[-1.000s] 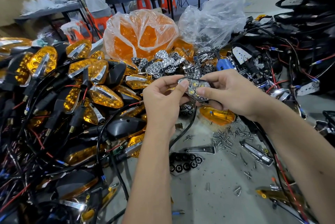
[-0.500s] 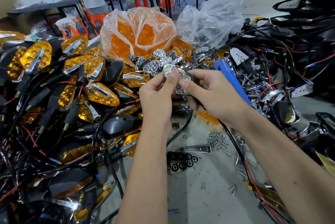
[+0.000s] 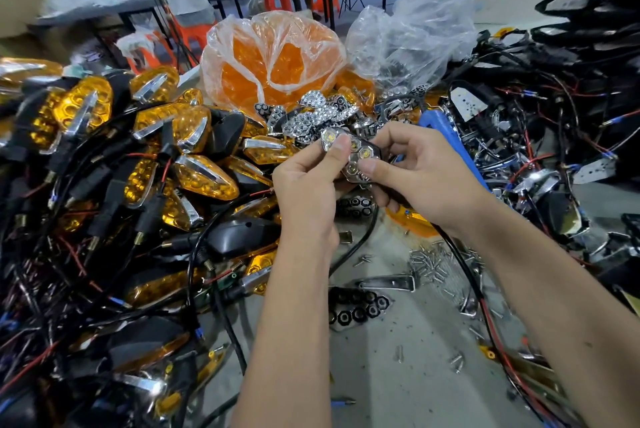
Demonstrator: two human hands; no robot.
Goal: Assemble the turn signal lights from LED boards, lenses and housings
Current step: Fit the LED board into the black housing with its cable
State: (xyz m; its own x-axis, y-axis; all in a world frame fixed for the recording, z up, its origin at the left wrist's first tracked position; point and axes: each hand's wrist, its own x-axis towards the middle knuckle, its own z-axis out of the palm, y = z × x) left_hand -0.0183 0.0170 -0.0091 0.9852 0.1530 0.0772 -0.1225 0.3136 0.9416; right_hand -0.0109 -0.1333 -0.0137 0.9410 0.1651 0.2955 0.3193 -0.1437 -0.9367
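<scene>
Both hands are together over the middle of the counter (image 3: 408, 351), each pinching the same small part: a chrome reflector (image 3: 356, 155) with several cup-shaped cells that show yellowish LEDs behind them. The left hand (image 3: 308, 192) grips its far-left end between thumb and forefinger; the right hand (image 3: 419, 174) holds the near-right end, thumb pressed on the face.

The step looks like seating the reflector over the LED board. To do it well, keep the pinch at the edges so the fingertips stay off the shiny cups, line each cell up over its LED, and press evenly from both ends instead of bending the piece in the middle. The loose screws (image 3: 429, 265) just near of the hands and the black housing (image 3: 242, 237) to the left are probably wanted next.

Much is hard to read. The back of the reflector is hidden by the fingers, so I cannot tell whether the board is fully seated or whether the black wire (image 3: 460, 265) running under the right wrist joins it. A blue tool (image 3: 440, 126) is mostly covered by the right hand. The heap of finished orange lights (image 3: 194, 181) on the left blurs toward the edge of the view.
</scene>
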